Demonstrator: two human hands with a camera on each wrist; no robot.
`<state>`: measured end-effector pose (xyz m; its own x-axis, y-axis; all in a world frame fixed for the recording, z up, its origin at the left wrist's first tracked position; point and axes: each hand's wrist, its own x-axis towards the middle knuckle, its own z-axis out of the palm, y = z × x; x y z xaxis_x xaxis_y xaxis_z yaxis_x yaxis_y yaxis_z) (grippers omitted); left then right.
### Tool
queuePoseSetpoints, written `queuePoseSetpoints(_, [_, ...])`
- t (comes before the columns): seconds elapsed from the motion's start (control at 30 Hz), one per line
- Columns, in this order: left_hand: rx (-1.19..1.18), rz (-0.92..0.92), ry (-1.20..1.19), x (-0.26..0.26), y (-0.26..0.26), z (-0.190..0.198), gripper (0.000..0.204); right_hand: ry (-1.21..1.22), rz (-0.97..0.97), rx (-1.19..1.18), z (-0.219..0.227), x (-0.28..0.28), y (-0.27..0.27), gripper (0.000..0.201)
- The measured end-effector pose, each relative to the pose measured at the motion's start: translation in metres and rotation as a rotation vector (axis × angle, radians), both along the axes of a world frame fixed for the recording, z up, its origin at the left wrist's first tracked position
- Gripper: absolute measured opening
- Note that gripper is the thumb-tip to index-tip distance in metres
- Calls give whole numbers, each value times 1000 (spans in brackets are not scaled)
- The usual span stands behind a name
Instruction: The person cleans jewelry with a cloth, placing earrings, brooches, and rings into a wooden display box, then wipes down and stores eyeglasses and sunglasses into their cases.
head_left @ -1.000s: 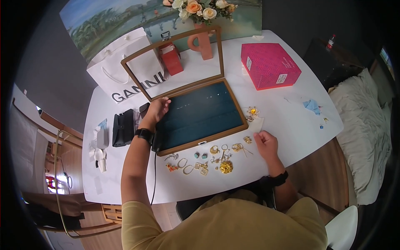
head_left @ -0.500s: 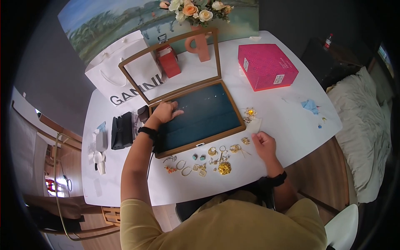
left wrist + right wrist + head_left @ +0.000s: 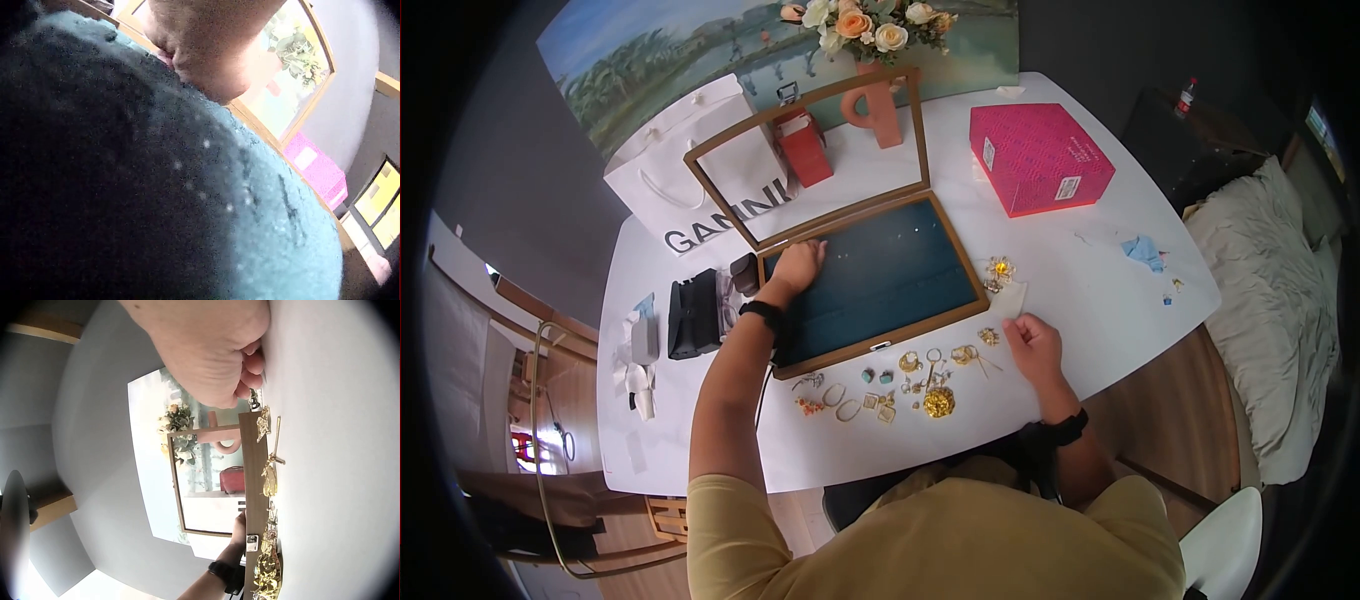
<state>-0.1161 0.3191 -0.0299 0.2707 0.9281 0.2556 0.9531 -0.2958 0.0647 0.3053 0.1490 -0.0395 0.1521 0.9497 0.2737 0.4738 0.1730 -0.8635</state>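
My left hand (image 3: pixel 798 266) is inside the wooden display box (image 3: pixel 935 318), at the left part of its back edge, fingertips down against the dark teal lining (image 3: pixel 880 280). In the left wrist view the back of that hand (image 3: pixel 209 47) hides most of its fingers, and I cannot tell whether they hold anything. A glazed lid (image 3: pixel 923 130) stands raised behind the box. My right hand (image 3: pixel 1034 348) rests on the table beside the box's front right corner, its fingers loosely curled in the right wrist view. A small white card (image 3: pixel 1007 298) lies right at its fingertips.
Gold jewellery, including a round gold piece (image 3: pixel 939 402), hoops (image 3: pixel 834 396) and a flower piece (image 3: pixel 999 268), lies along the box's front and right. Around it stand a pink box (image 3: pixel 1042 160), a GANNI bag (image 3: pixel 670 170), a handled vase (image 3: pixel 885 118) and a black case (image 3: pixel 694 312).
The left hand moved from the box's left back edge onto the lining. Its thumb, spread out half a second ago, now shows less apart from the fingers. The right hand stays by the card.
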Motion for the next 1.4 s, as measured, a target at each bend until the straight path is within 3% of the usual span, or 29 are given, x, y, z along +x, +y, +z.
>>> queuePoseSetpoints(0.07, [52, 58, -60, -3, 3, -5, 44, -6, 1, 14, -1, 1, 0, 27])
queuePoseSetpoints(0.17, [129, 331, -380, -10, 10, -1, 48, -27, 0, 21, -2, 3, 1, 27])
queuePoseSetpoints(0.2, [115, 391, -468, -9, 2, 17, 52, -34, -5, 18, 0, 2, 0, 27])
queuePoseSetpoints(0.23, [101, 461, -593, -38, 25, -13, 49, -40, -6, 12, 1, 0, 0, 27])
queuePoseSetpoints(0.3, [-613, 376, -1564, -36, 3, 21, 39, -35, -4, 1, 0, 0, 1, 27])
queuePoseSetpoints(0.37, [-873, 306, -1777, 0, -33, 60, 31, -36, -7, -20, -1, 1, 0, 27])
queuePoseSetpoints(0.43, [-1184, 141, -1865, 14, -51, 60, 27, -39, -12, -26, 2, -1, 0, 27])
queuePoseSetpoints(0.5, [-1335, 102, -1866, 41, -74, 64, 22, -25, -6, -25, 3, -1, 0, 27])
queuePoseSetpoints(0.6, [-1234, 330, -1685, 100, -110, 66, 16, -9, -1, -26, 4, -1, -1, 27])
queuePoseSetpoints(0.63, [-1293, 292, -1631, 122, -124, 74, 21, -6, 2, -25, 4, -1, -1, 27])
queuePoseSetpoints(0.67, [-1363, 143, -1588, 124, -122, 47, 26, 5, 4, -25, 4, 0, -1, 27])
queuePoseSetpoints(0.7, [-1422, -9, -1543, 136, -127, 44, 31, 16, 6, -24, 2, 0, -1, 27])
queuePoseSetpoints(0.83, [-1395, 138, -1568, 181, -142, 49, 33, 15, -5, -26, -2, 1, 0, 26])
queuePoseSetpoints(1.07, [-1112, 206, -1521, 198, -158, 39, 34, 3, 4, -52, 3, 1, -2, 26])
queuePoseSetpoints(1.4, [-1165, 258, -1527, 200, -160, 60, 43, -10, 14, -56, 4, 0, -2, 26])
